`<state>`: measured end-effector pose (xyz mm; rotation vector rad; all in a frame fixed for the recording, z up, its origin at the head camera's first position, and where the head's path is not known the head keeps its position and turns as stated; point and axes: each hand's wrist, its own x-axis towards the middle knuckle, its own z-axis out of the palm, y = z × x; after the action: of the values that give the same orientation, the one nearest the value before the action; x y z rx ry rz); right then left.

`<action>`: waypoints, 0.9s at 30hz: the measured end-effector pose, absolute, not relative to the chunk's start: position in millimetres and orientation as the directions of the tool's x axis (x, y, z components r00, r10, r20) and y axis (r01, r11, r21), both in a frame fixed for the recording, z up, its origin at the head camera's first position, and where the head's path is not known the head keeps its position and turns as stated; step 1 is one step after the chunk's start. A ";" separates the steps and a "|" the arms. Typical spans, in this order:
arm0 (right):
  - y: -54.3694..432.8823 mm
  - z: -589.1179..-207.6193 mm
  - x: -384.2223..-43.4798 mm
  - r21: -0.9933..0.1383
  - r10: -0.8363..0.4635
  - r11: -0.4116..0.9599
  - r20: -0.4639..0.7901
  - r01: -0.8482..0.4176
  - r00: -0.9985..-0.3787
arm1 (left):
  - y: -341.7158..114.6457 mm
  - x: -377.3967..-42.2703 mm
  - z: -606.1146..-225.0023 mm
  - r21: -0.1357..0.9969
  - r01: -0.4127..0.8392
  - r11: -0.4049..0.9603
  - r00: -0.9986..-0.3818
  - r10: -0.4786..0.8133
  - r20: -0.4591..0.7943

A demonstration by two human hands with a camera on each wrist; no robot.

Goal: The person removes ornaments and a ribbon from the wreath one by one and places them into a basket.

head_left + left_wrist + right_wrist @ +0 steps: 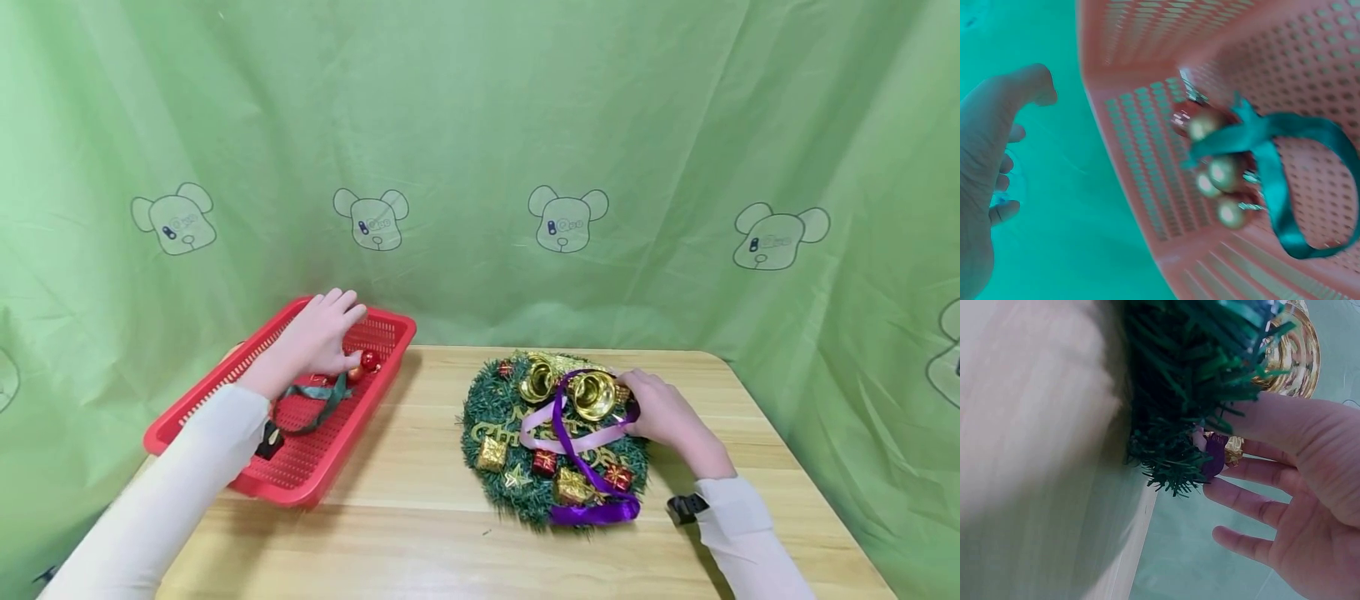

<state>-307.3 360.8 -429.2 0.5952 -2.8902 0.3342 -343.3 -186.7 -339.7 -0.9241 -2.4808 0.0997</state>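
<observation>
Over the far half of a red plastic basket (pixel 352 454), my left hand (pixel 318 333) hovers with relaxed, spread fingers and nothing in them. Beneath it lie red and gold baubles (pixel 1225 172) and a dark green ribbon (pixel 1279 187). A round green tinsel wreath (pixel 487 417) rests flat on the table, decorated with small gift boxes, a star and gold lettering. Two gold bells (pixel 594 395) top it. At its right edge my right hand (pixel 663 408) touches the wreath beside a purple ribbon (pixel 596 510) and a pale pink ribbon (pixel 536 437), its fingers extended.
The wooden table (pixel 420 542) bears the basket on the left and the wreath right of centre. A green curtain (pixel 465 125) with bear-head prints hangs behind and at the sides. Some small black item (pixel 270 440) lies in the basket's near half.
</observation>
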 end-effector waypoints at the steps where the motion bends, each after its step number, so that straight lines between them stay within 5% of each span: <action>1: 361.1 -429.5 -307.2 -0.184 -0.366 0.896 0.211 -0.405 -0.906 | -183.0 -342.0 -336.6 -0.224 0.601 0.767 -0.651 0.632 0.421; 18: 360.1 -428.3 -304.8 -0.176 -0.368 0.896 0.221 -0.408 -0.903 | -127.6 -324.7 -307.6 -0.252 0.600 0.759 -0.545 0.619 0.566; 27: 359.8 -428.6 -306.1 -0.182 -0.364 0.897 0.215 -0.403 -0.906 | -106.4 -320.0 -309.9 -0.289 0.579 0.762 -0.548 0.627 0.554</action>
<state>-306.1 359.8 -428.6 0.5884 -2.8875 0.3332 -320.0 -106.4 -309.9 -0.8973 -2.2998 0.0938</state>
